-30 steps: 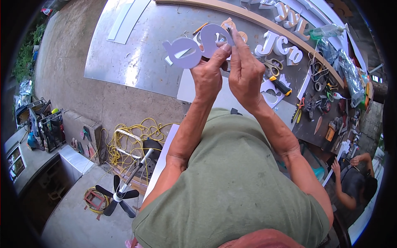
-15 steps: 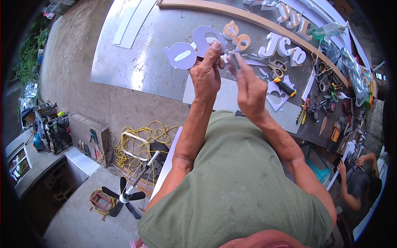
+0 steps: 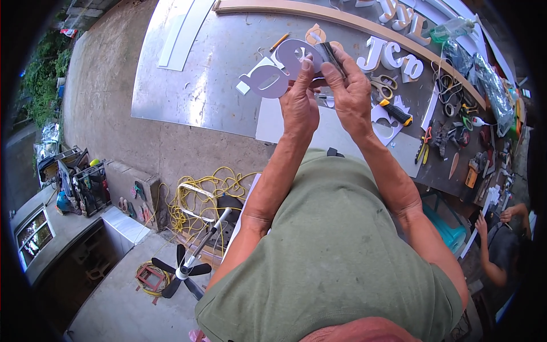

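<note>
Spreading forward and to the left of the hand that grips it, a flat lavender cut-out (image 3: 289,64) with two looped openings is held up above the desk (image 3: 199,74). Its long axis slants from the near left to the far right, so one loop points out past the left hand (image 3: 300,105) and the other turns toward the right hand (image 3: 350,91). The left hand is nearer, being in direct contact: its thumb lies on top of the far-right loop and its fingers go underneath, clamped on the piece; how far they reach below is hidden.

At the right end of the cut-out, the right hand pinches a dark, narrow strip (image 3: 332,58) between thumb and fingers. The strip stands steeply, leaning across the cut-out's slant, right at the curved outer edge; whether it touches that edge or sits just beside it, I cannot tell.

Farther out, an orange pencil (image 3: 279,41) lies just beyond the cut-out, with tan-faced pieces (image 3: 315,34) beyond the strip. To the right of the right hand are scissors (image 3: 386,85), a yellow-and-black-handled tool (image 3: 397,113) and, farther away, white letter shapes (image 3: 373,52). A long tan strip (image 3: 319,15) crosses the far side.
</note>
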Motion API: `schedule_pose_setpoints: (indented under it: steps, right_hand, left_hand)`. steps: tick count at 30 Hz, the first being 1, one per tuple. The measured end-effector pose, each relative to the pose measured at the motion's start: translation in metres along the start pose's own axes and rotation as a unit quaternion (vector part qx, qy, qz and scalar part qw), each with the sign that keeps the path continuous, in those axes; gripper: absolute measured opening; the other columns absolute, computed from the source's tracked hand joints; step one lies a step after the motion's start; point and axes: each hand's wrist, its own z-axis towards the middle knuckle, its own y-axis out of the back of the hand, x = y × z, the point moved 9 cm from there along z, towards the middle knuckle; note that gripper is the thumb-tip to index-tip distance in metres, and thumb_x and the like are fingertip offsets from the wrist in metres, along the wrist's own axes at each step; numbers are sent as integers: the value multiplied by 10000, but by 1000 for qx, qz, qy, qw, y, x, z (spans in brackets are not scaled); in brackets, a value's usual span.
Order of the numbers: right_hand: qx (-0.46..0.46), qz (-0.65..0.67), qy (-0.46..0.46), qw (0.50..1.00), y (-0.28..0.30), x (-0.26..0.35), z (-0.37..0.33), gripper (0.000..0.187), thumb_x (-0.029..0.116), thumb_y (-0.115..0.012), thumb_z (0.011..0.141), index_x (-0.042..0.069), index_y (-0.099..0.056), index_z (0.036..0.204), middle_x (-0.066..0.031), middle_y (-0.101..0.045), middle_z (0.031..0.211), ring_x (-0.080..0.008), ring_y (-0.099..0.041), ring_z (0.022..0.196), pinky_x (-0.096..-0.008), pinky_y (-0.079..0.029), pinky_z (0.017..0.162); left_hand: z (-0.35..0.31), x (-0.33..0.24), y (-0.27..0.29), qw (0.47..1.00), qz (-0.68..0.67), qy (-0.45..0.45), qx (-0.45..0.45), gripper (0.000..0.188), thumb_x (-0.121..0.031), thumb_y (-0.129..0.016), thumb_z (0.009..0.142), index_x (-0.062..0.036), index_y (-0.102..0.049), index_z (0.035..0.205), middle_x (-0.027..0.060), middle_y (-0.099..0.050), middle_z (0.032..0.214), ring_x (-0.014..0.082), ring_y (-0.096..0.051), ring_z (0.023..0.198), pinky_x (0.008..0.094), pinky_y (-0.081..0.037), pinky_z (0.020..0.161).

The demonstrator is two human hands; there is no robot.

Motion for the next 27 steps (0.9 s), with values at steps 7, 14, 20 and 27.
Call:
schedule_pose_setpoints:
  steps: [7, 14, 20, 27]
  right_hand:
    - [-4, 30, -65, 997, 12, -2, 14, 367, 84, -700, 924, -38, -614, 1259, -95, -725, 959, -90, -656, 809, -241, -558, 682]
    - [81, 105, -169, 977, 29, -24, 26, 387, 76, -696, 920, -92, -587, 1251, -130, -712, 811, -168, -706, 677, -275, -600, 621]
    - [95, 28, -176, 979, 38, -36, -2, 427, 74, -701, 919, -95, -571, 1289, -132, -720, 886, -161, -714, 725, -274, -605, 646]
    - [100, 19, -173, 980, 21, -31, -23, 345, 53, -689, 924, -84, -607, 1230, -133, -724, 980, -176, -730, 784, -273, -615, 683]
  left_hand:
    - [-13, 1, -20, 999, -44, -2, 8, 410, -184, -761, 899, -28, -618, 1250, 21, -643, 996, 103, -574, 865, 298, -451, 660]
    - [-58, 20, -7, 928, 195, 224, 223, 400, -118, -710, 910, -1, -604, 1277, 103, -676, 1124, 168, -652, 940, 292, -516, 738]
    - [-77, -52, 10, 871, 487, -45, 41, 350, -107, -784, 844, 3, -685, 1161, 69, -710, 957, 119, -651, 817, 257, -517, 732]
    - [-71, -63, -16, 846, 508, -159, 10, 342, -60, -790, 816, -18, -709, 1146, 48, -690, 924, 64, -589, 641, 206, -469, 561]
